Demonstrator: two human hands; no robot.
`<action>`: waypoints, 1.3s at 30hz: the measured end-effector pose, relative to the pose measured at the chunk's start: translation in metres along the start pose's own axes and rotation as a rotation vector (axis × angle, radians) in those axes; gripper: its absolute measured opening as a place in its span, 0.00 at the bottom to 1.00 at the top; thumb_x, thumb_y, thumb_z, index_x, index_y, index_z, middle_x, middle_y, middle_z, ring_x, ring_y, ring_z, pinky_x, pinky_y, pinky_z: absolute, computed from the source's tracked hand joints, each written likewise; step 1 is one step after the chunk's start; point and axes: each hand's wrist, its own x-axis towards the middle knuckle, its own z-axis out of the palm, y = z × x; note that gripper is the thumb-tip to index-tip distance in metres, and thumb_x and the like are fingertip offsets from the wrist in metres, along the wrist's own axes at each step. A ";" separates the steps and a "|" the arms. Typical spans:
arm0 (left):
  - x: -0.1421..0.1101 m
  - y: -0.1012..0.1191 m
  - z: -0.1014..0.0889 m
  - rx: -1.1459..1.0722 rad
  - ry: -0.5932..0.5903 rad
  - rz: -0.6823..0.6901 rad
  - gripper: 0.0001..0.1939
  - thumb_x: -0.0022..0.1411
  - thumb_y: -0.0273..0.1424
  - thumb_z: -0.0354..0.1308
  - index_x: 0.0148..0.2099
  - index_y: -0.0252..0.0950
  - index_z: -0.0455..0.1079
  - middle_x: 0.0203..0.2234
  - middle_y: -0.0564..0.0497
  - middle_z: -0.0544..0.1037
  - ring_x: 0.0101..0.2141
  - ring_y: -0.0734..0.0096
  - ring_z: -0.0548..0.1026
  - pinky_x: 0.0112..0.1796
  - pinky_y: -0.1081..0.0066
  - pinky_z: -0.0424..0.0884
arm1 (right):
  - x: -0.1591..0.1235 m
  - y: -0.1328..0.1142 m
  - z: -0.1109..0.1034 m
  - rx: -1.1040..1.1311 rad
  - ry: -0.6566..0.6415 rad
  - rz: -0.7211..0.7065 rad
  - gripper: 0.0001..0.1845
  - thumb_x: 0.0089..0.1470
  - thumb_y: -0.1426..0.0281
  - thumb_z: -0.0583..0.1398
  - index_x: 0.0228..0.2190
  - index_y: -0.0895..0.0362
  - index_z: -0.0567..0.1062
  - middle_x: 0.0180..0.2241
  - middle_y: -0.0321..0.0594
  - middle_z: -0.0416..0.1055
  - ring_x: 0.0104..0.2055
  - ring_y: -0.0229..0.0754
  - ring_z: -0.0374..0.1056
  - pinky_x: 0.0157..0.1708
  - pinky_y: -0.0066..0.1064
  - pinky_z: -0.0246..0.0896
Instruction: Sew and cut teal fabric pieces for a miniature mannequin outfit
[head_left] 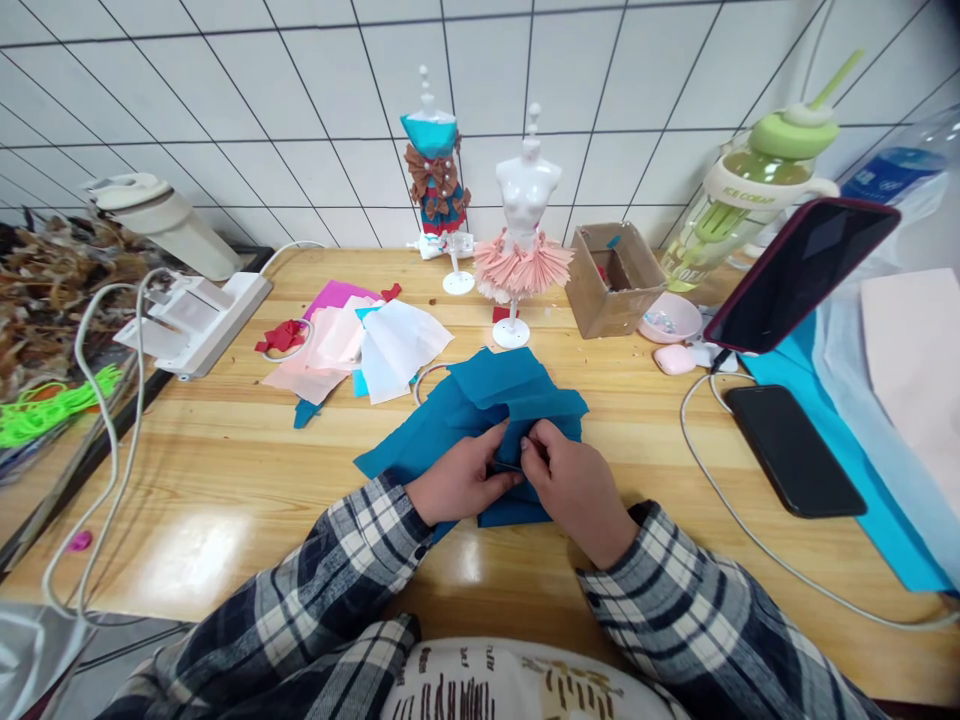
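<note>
While left hand point(465, 478) and right hand point(576, 485) pinch blue sheets point(457, 412), shaping seems unfinished, pink skirt point(523, 264) done; mannequin torso point(526, 192) bare.

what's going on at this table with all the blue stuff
Someone in a black-and-white plaid shirt is at a light wooden table. The left hand and right hand have thin, layered dark blue sheets pinched in their grip. Beyond them stand a small white mannequin with a pleated pink skirt and another mannequin dressed in blue, brown and red.
</note>
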 end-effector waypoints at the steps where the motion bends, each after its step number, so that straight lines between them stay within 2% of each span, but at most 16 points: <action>1: 0.000 0.000 0.000 0.001 -0.003 0.004 0.31 0.59 0.30 0.57 0.63 0.35 0.53 0.37 0.50 0.77 0.34 0.67 0.74 0.37 0.69 0.71 | 0.000 0.000 0.000 -0.003 -0.003 0.002 0.12 0.61 0.62 0.48 0.30 0.53 0.65 0.22 0.35 0.70 0.23 0.38 0.62 0.23 0.30 0.35; 8: 0.000 -0.001 0.001 -0.061 0.006 -0.008 0.31 0.57 0.29 0.58 0.62 0.36 0.56 0.37 0.50 0.78 0.36 0.65 0.75 0.38 0.69 0.72 | 0.000 0.000 0.000 -0.002 -0.001 0.001 0.12 0.61 0.62 0.47 0.30 0.53 0.65 0.22 0.34 0.69 0.23 0.38 0.62 0.23 0.30 0.35; 16: 0.000 -0.004 0.003 -0.164 0.021 0.042 0.32 0.59 0.29 0.57 0.64 0.36 0.53 0.49 0.45 0.74 0.43 0.63 0.75 0.44 0.66 0.71 | 0.001 0.005 0.000 0.044 0.012 -0.014 0.13 0.61 0.61 0.48 0.28 0.53 0.64 0.20 0.33 0.65 0.22 0.38 0.60 0.23 0.29 0.36; 18: 0.000 -0.004 0.002 -0.158 0.030 0.049 0.32 0.59 0.29 0.57 0.64 0.36 0.53 0.49 0.45 0.74 0.44 0.63 0.74 0.45 0.66 0.71 | 0.000 0.007 -0.001 0.079 0.009 -0.050 0.13 0.61 0.61 0.48 0.27 0.53 0.63 0.19 0.32 0.64 0.22 0.38 0.59 0.23 0.29 0.38; 21: -0.001 -0.001 -0.002 -0.145 0.018 0.065 0.23 0.60 0.30 0.56 0.58 0.34 0.61 0.44 0.46 0.76 0.43 0.64 0.74 0.44 0.66 0.71 | -0.003 0.015 -0.010 0.264 0.038 -0.174 0.15 0.62 0.60 0.46 0.27 0.54 0.63 0.19 0.31 0.61 0.21 0.36 0.58 0.24 0.28 0.43; 23: -0.003 0.002 -0.007 -0.094 0.000 0.096 0.15 0.61 0.30 0.54 0.51 0.34 0.66 0.40 0.47 0.77 0.40 0.65 0.75 0.44 0.67 0.70 | -0.004 0.024 -0.017 0.444 0.104 -0.257 0.15 0.62 0.58 0.45 0.32 0.54 0.65 0.20 0.30 0.60 0.21 0.35 0.58 0.24 0.27 0.48; 25: -0.004 0.006 -0.011 -0.026 -0.020 0.164 0.12 0.62 0.29 0.52 0.47 0.34 0.69 0.38 0.47 0.77 0.41 0.64 0.75 0.45 0.67 0.69 | -0.002 0.033 -0.024 0.511 0.183 -0.290 0.18 0.58 0.56 0.51 0.44 0.54 0.65 0.22 0.30 0.62 0.22 0.35 0.59 0.24 0.26 0.52; 27: -0.006 0.009 -0.014 0.044 -0.036 0.231 0.11 0.63 0.28 0.51 0.46 0.35 0.70 0.36 0.46 0.78 0.40 0.64 0.75 0.44 0.67 0.69 | 0.002 0.040 -0.027 0.426 0.205 -0.283 0.28 0.54 0.58 0.56 0.54 0.55 0.60 0.25 0.31 0.66 0.24 0.36 0.63 0.27 0.27 0.56; 28: -0.007 0.011 -0.014 0.090 -0.036 0.252 0.12 0.63 0.28 0.50 0.46 0.35 0.71 0.35 0.46 0.78 0.39 0.64 0.75 0.43 0.68 0.69 | 0.005 0.042 -0.028 0.354 0.179 -0.280 0.30 0.53 0.61 0.57 0.56 0.54 0.60 0.28 0.33 0.69 0.27 0.38 0.65 0.30 0.28 0.58; 29: -0.007 0.012 -0.014 0.144 -0.028 0.264 0.13 0.63 0.28 0.50 0.47 0.36 0.71 0.35 0.46 0.77 0.38 0.65 0.74 0.41 0.68 0.69 | 0.008 0.044 -0.028 0.283 0.134 -0.277 0.28 0.54 0.64 0.57 0.56 0.53 0.62 0.30 0.35 0.71 0.30 0.39 0.67 0.32 0.29 0.59; 31: -0.010 0.015 -0.012 0.250 0.006 0.266 0.16 0.63 0.28 0.49 0.52 0.37 0.69 0.34 0.46 0.77 0.36 0.65 0.74 0.39 0.68 0.69 | 0.014 0.047 -0.026 0.175 0.027 -0.266 0.18 0.54 0.68 0.55 0.48 0.51 0.72 0.34 0.37 0.75 0.35 0.41 0.70 0.36 0.31 0.60; 33: -0.012 0.019 -0.010 0.296 0.046 0.243 0.21 0.65 0.28 0.48 0.59 0.37 0.63 0.36 0.45 0.77 0.37 0.64 0.73 0.39 0.67 0.68 | 0.019 0.051 -0.024 0.141 -0.002 -0.211 0.12 0.55 0.68 0.54 0.38 0.51 0.76 0.35 0.37 0.77 0.37 0.43 0.71 0.37 0.32 0.60; 36: -0.016 0.022 -0.009 0.203 0.152 0.160 0.21 0.67 0.30 0.45 0.61 0.39 0.61 0.41 0.45 0.76 0.42 0.64 0.72 0.45 0.64 0.67 | 0.023 0.057 -0.024 0.263 0.147 -0.049 0.13 0.57 0.63 0.53 0.37 0.53 0.76 0.32 0.38 0.77 0.33 0.43 0.71 0.33 0.32 0.60; 39: -0.017 0.022 -0.012 -0.049 0.384 0.011 0.19 0.69 0.35 0.42 0.58 0.40 0.63 0.50 0.45 0.71 0.50 0.62 0.69 0.52 0.62 0.64 | 0.025 0.062 -0.024 0.497 0.312 0.072 0.17 0.56 0.59 0.53 0.37 0.57 0.75 0.30 0.40 0.76 0.30 0.42 0.69 0.31 0.31 0.61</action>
